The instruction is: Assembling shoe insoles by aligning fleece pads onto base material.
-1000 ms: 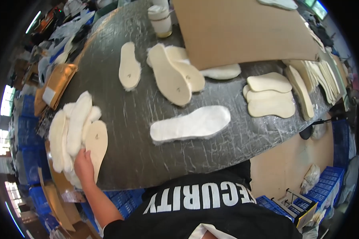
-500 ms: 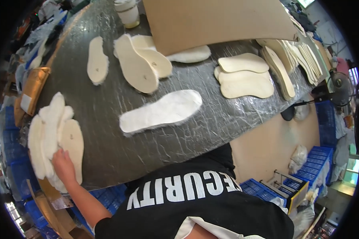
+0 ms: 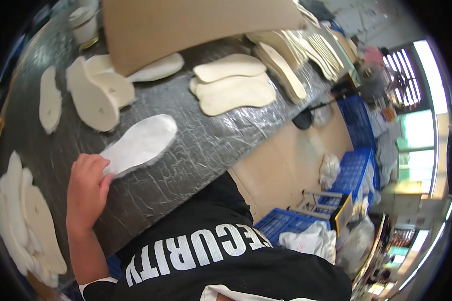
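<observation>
My left hand (image 3: 87,181) is at the narrow end of a white fleece insole (image 3: 144,140), which lies on the dark, plastic-covered table. Its fingers and thumb are closed on that end and hide it. My right hand is out of view. A pile of fluffy cream insoles (image 3: 37,223) lies at the table's left edge, left of my forearm. Beyond my hand are a single narrow insole (image 3: 50,100) and a few overlapping cream insoles (image 3: 91,98).
A large cardboard sheet (image 3: 196,27) covers part of the table's far side, beside a white cup (image 3: 83,27). More insole stacks (image 3: 236,90) lie to the right, some standing on edge (image 3: 281,72). Blue crates (image 3: 354,173) stand on the floor at right.
My left hand has left the insole pile and moved right to the white insole, closing on its narrow end. The view has swung to the right.
</observation>
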A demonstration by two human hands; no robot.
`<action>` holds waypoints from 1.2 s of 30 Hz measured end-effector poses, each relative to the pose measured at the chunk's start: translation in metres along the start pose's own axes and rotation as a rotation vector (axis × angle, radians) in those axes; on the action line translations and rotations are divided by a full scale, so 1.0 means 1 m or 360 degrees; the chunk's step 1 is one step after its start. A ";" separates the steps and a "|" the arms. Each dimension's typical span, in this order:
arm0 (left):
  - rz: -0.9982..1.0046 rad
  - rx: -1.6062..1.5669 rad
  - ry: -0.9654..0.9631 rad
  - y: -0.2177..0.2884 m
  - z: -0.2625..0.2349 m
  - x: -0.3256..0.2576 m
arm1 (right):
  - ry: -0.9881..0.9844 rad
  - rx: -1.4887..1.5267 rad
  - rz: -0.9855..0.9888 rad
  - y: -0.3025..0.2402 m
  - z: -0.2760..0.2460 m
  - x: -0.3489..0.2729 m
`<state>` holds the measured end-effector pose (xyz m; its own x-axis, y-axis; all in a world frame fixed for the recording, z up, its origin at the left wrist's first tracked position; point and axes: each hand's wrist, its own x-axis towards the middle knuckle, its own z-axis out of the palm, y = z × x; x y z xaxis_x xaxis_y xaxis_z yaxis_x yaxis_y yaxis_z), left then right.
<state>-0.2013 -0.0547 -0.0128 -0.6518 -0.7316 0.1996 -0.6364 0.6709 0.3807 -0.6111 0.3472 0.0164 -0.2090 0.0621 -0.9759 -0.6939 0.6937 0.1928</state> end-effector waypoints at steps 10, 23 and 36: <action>0.0103 -0.0067 -0.0172 0.022 0.022 0.040 | 0.0019 -0.0151 -0.0538 -0.079 -0.009 0.063; -0.0044 0.0110 -0.0513 0.055 0.027 0.013 | 0.1662 0.0751 -0.1448 -0.120 -0.134 0.080; 0.0183 -0.0432 -0.0766 0.096 0.117 0.207 | 0.2654 -0.0756 -0.1407 -0.295 -0.253 0.076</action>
<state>-0.4455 -0.1278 -0.0405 -0.8658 -0.4751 -0.1567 -0.4627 0.6413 0.6120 -0.5965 -0.0348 -0.0886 0.1063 -0.9725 0.2074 -0.9933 -0.0944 0.0665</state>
